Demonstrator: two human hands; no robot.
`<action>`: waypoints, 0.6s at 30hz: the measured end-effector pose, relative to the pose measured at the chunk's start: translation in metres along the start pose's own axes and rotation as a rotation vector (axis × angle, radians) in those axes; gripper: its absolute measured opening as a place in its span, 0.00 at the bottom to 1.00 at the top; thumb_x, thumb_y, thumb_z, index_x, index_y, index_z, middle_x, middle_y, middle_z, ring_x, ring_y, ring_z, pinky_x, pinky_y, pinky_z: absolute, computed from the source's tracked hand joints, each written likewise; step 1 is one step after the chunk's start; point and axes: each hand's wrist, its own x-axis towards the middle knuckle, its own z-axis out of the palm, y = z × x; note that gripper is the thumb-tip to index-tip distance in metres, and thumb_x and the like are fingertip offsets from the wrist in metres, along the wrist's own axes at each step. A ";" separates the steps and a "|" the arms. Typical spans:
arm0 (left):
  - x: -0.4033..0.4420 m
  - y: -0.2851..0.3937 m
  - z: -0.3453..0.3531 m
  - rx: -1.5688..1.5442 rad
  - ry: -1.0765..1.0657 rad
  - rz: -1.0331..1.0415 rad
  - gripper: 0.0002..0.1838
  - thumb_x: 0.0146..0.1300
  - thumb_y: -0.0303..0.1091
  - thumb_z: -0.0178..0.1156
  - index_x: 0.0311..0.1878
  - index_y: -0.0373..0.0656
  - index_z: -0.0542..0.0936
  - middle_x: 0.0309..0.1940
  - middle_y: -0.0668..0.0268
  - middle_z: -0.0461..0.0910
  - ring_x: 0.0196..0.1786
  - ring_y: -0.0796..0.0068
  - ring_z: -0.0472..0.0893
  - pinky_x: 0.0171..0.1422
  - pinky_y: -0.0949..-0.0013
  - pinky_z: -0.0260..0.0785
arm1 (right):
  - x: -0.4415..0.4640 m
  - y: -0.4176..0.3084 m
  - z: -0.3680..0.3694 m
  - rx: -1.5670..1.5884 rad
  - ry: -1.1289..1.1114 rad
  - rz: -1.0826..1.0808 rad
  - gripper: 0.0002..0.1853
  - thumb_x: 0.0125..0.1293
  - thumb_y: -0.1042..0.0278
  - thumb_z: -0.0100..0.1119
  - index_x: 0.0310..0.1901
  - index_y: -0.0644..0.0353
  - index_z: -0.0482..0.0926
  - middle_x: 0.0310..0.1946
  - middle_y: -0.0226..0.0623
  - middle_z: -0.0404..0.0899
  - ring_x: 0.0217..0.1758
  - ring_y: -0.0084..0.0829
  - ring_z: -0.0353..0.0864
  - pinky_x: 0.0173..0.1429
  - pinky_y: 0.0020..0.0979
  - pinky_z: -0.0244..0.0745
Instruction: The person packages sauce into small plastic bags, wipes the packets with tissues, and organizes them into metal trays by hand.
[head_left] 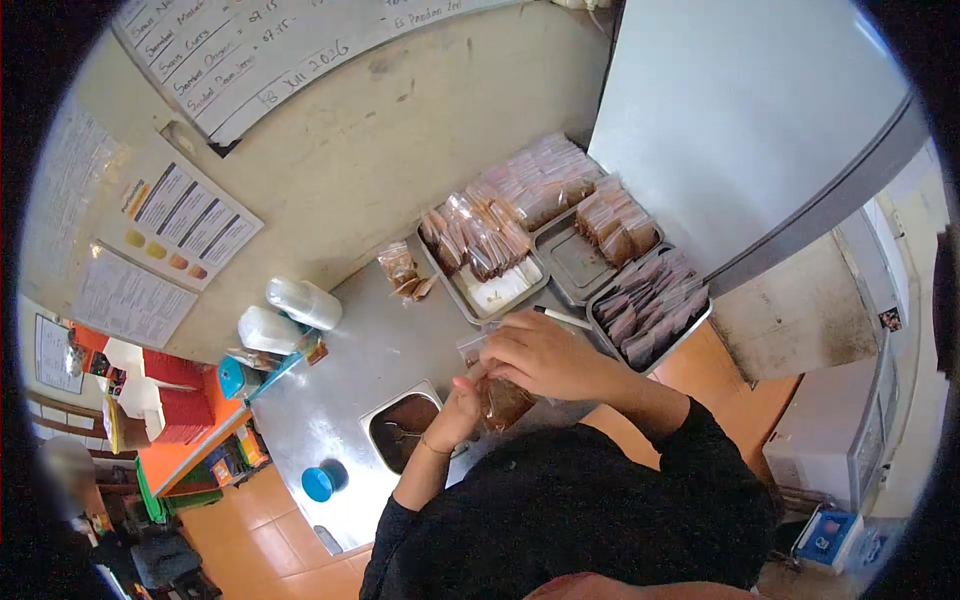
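Note:
A small clear plastic bag with brown sauce [506, 403] hangs between my hands, close to my body at the counter edge. My right hand [535, 355] is closed over the bag's upper part, its fingers curled. My left hand [457, 415] is closed at the bag's left side, thumb up; its other fingers are mostly hidden. Below my left hand, a metal pan of dark brown sauce [392, 440] holds a metal utensil [400, 431]. A few filled bags [402, 270] lie on the counter beyond my hands.
Metal trays [572, 262] packed with filled bags line the back of the steel counter [350, 365]. A white marker-like stick [563, 318] lies by the right tray. A blue cup [318, 484] stands front left. Stacked plastic cups [303, 303] stand by the wall. A person [75, 480] is at far left.

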 end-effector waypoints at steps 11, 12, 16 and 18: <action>0.041 -0.030 0.015 0.048 -0.097 0.183 0.54 0.62 0.77 0.36 0.75 0.36 0.45 0.64 0.52 0.67 0.68 0.60 0.66 0.74 0.58 0.53 | -0.028 0.047 -0.003 0.153 -0.172 -0.005 0.12 0.62 0.62 0.62 0.41 0.60 0.78 0.42 0.40 0.77 0.50 0.43 0.74 0.58 0.41 0.67; 0.044 -0.035 0.014 0.089 -0.041 0.236 0.52 0.65 0.75 0.36 0.75 0.37 0.46 0.63 0.52 0.68 0.68 0.60 0.67 0.74 0.58 0.54 | -0.031 0.056 -0.010 0.150 -0.176 0.022 0.10 0.62 0.64 0.61 0.41 0.60 0.78 0.41 0.40 0.78 0.48 0.43 0.74 0.57 0.42 0.68; 0.049 -0.045 -0.007 -0.055 0.098 0.206 0.45 0.70 0.69 0.37 0.74 0.37 0.50 0.62 0.52 0.70 0.68 0.60 0.67 0.74 0.58 0.54 | -0.052 0.121 -0.036 0.243 -0.059 0.249 0.09 0.65 0.70 0.58 0.45 0.61 0.78 0.41 0.42 0.79 0.48 0.41 0.77 0.55 0.39 0.71; 0.048 -0.049 -0.019 -0.086 0.163 0.216 0.39 0.73 0.62 0.39 0.72 0.37 0.57 0.62 0.52 0.71 0.67 0.60 0.68 0.74 0.58 0.54 | -0.058 0.151 -0.051 0.290 0.027 0.388 0.11 0.67 0.72 0.55 0.50 0.61 0.76 0.43 0.43 0.80 0.49 0.39 0.79 0.55 0.38 0.72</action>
